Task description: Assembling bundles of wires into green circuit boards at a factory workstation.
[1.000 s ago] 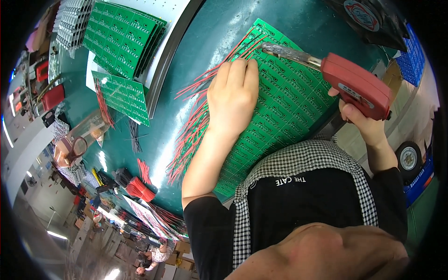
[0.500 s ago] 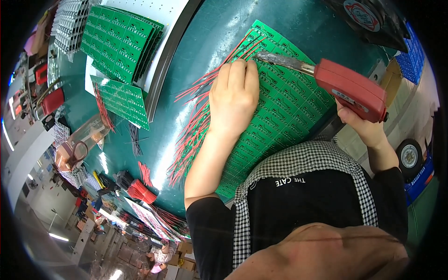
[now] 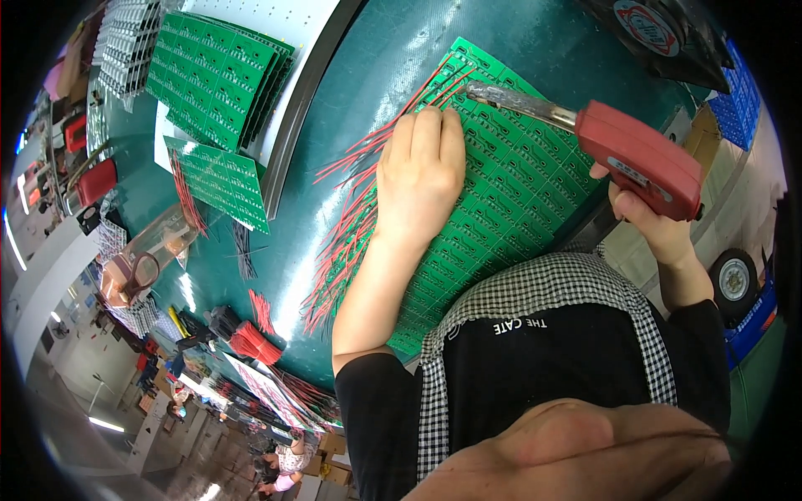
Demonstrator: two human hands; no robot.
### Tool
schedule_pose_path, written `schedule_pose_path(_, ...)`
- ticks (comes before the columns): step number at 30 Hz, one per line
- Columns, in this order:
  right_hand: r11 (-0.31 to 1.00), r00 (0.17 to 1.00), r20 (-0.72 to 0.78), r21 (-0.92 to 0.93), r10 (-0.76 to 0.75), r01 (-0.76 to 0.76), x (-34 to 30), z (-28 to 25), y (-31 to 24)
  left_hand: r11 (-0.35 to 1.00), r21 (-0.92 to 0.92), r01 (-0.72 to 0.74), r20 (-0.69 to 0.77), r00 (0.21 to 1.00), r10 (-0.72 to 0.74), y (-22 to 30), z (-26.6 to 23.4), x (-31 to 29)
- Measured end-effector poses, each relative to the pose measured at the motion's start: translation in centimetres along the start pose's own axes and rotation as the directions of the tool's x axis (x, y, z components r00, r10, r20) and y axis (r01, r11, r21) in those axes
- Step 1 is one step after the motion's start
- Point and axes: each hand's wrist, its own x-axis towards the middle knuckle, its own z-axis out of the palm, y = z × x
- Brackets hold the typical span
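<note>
A large green circuit board panel lies on the table in front of me, with rows of small printed units. Red and black wires trail off its left side, and several run up to its far corner. My left hand rests over the board's left part, fingers closed together at a red wire; the fingertips are partly hidden. My right hand is wrapped around the handle of a red soldering gun. Its dark metal tip points left, close to the board's far end, just beyond my left fingertips.
Stacked green boards stand on a white perforated tray at the far left. Scissors and red wire bundles lie at the left. A black fan-like object stands far right, near a blue crate.
The soldering gun has shifted slightly right, its tip moving a little right and away from me. My left hand has barely moved.
</note>
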Motion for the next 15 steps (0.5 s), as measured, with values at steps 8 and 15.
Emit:
schedule_pose_path(8, 0.996, 1.0, 0.002, -0.084, -0.003, 0.003, 0.1, -1.1, -0.1, 0.997, -0.065, 0.029, -0.066, 0.997, -0.033, 0.2, 0.0, 0.6)
schedule_pose_path(15, 0.984, 0.998, -0.052, -0.171, 0.033, -0.041, 0.0, -1.5, 1.0, 0.994, -0.106, 0.026, -0.05, 0.998, -0.031, 0.1, 0.8, 1.9)
